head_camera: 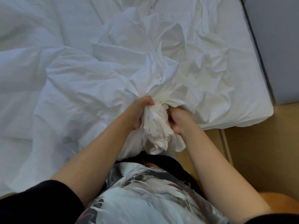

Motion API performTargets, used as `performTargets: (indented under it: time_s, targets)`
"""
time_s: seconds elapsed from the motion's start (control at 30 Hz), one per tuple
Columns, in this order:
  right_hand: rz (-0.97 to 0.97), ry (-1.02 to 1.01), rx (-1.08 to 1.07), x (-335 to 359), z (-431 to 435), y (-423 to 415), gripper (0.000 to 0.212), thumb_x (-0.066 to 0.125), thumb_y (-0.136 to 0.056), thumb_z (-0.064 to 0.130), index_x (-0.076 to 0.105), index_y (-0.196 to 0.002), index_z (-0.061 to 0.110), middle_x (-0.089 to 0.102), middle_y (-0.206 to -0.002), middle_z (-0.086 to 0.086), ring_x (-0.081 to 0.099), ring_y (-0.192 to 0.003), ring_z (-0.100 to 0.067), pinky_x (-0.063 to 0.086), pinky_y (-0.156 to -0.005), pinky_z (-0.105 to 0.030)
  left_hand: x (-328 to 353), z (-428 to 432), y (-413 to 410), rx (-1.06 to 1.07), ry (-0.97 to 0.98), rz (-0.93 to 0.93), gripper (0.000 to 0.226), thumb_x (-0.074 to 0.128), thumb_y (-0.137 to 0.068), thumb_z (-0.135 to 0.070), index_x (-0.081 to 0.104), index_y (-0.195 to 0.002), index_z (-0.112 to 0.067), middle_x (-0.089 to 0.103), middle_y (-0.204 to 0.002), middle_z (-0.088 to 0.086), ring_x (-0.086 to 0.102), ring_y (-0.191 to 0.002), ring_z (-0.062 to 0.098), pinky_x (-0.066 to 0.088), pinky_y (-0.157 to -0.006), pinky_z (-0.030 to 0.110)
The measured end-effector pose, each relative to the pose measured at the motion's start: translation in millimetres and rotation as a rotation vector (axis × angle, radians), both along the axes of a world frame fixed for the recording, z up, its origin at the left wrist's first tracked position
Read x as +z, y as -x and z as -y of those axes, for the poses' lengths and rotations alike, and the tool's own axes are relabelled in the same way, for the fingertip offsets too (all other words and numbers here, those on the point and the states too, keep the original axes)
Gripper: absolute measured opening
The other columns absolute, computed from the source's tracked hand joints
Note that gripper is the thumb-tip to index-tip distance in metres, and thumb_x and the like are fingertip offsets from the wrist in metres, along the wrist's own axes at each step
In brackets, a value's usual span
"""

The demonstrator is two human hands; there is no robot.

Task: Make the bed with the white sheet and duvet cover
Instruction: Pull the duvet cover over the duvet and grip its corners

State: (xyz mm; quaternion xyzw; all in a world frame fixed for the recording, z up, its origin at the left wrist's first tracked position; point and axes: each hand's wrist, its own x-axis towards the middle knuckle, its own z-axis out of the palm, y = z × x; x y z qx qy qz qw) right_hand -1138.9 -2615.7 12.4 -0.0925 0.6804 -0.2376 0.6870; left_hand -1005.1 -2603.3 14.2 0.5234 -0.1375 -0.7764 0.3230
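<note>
A bunched wad of white cloth (156, 125), part of the duvet cover, hangs between my hands at the near edge of the bed. My left hand (140, 111) grips its left side with curled fingers. My right hand (179, 121) grips its right side, slightly blurred. The rest of the crumpled cover (145, 50) spreads up over the middle of the bed. A puffy white duvet (40, 78) fills the left half. The white sheet (226, 62) lies wrinkled on the mattress at the right.
The mattress corner (258, 117) ends at the right above a tan wooden floor (258, 151). A white cable (227, 146) runs along the floor. A grey wall or panel (278, 46) stands at the far right.
</note>
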Motion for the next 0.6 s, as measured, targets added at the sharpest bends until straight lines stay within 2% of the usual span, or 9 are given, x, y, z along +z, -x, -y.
performTargets:
  time_s: [0.03,0.1,0.13,0.2,0.33,0.4,0.43,0.5,0.6]
  targets:
    - [-0.078,-0.032,0.124,2,2,-1,0.010,0.053,-0.094,0.017,0.062,-0.091,0.013,0.061,-0.076,-0.004,0.059,-0.073,-0.019,0.053,-0.058,-0.025,-1,-1,0,-0.006,0.002,0.003,0.025,0.052,-0.055,-0.015,0.060,-0.079,-0.010,0.062,-0.064,0.002,0.060,-0.058,0.017,0.048,-0.062,0.026]
    - [-0.272,-0.078,0.417,6,7,-1,0.021,0.052,-0.094,0.021,0.053,-0.073,0.018,0.047,-0.062,0.002,0.044,-0.055,-0.011,0.036,-0.036,-0.016,-2,-2,-2,-0.009,-0.011,0.011,0.022,0.052,-0.055,-0.016,0.058,-0.076,-0.010,0.061,-0.059,0.000,0.060,-0.053,0.015,0.048,-0.059,0.024]
    - [-0.353,-0.076,0.557,7,10,1,0.025,0.050,-0.094,0.021,0.049,-0.069,0.019,0.043,-0.059,0.002,0.038,-0.052,-0.010,0.030,-0.033,-0.015,-2,-3,-4,-0.006,-0.024,0.013,0.021,0.052,-0.055,-0.016,0.057,-0.074,-0.010,0.061,-0.056,0.000,0.060,-0.051,0.014,0.048,-0.058,0.024]
    - [-0.407,-0.026,0.733,7,15,1,0.024,0.046,-0.092,0.015,0.047,-0.068,0.018,0.041,-0.059,0.000,0.035,-0.052,-0.012,0.030,-0.037,-0.018,-5,-2,-7,0.007,-0.043,0.013,0.018,0.052,-0.055,-0.017,0.057,-0.071,-0.010,0.060,-0.054,0.000,0.059,-0.050,0.014,0.047,-0.056,0.024]
    - [-0.385,0.080,0.684,6,17,-6,0.017,0.045,-0.094,0.011,0.054,-0.080,0.016,0.050,-0.071,0.000,0.043,-0.063,-0.014,0.037,-0.055,-0.023,-7,-2,-10,0.043,-0.083,0.015,0.015,0.052,-0.055,-0.016,0.054,-0.068,-0.011,0.057,-0.055,0.001,0.056,-0.054,0.017,0.045,-0.058,0.025]
    - [-0.476,0.179,0.684,1,16,-11,0.014,0.047,-0.095,0.012,0.058,-0.103,0.013,0.059,-0.095,-0.006,0.053,-0.085,-0.020,0.043,-0.073,-0.027,-7,-2,-10,0.064,-0.096,0.037,0.003,0.053,-0.064,-0.013,0.050,-0.064,-0.012,0.054,-0.052,0.000,0.052,-0.053,0.016,0.043,-0.057,0.025]
    - [-0.524,0.236,0.688,-3,15,-13,0.014,0.047,-0.094,0.010,0.058,-0.104,0.012,0.061,-0.106,-0.013,0.054,-0.093,-0.024,0.043,-0.079,-0.030,-8,-2,-10,0.073,-0.107,0.051,0.010,0.051,-0.072,-0.011,0.048,-0.063,-0.013,0.052,-0.051,-0.001,0.051,-0.053,0.016,0.042,-0.056,0.024]
    - [-0.575,0.340,0.706,-8,11,-16,0.014,0.046,-0.091,0.003,0.056,-0.086,0.011,0.062,-0.102,-0.019,0.055,-0.093,-0.026,0.044,-0.080,-0.033,-12,-2,-10,0.094,-0.131,0.064,0.019,0.044,-0.082,-0.009,0.046,-0.063,-0.014,0.051,-0.054,0.000,0.050,-0.054,0.016,0.041,-0.056,0.024]
    - [-0.499,0.308,0.717,-10,9,-11,0.016,0.047,-0.089,-0.001,0.057,-0.084,0.010,0.059,-0.083,-0.006,0.053,-0.076,-0.017,0.044,-0.067,-0.027,-15,-6,-10,0.133,-0.154,0.072,0.016,0.045,-0.080,-0.008,0.045,-0.064,-0.014,0.048,-0.060,0.002,0.049,-0.056,0.017,0.041,-0.057,0.025]
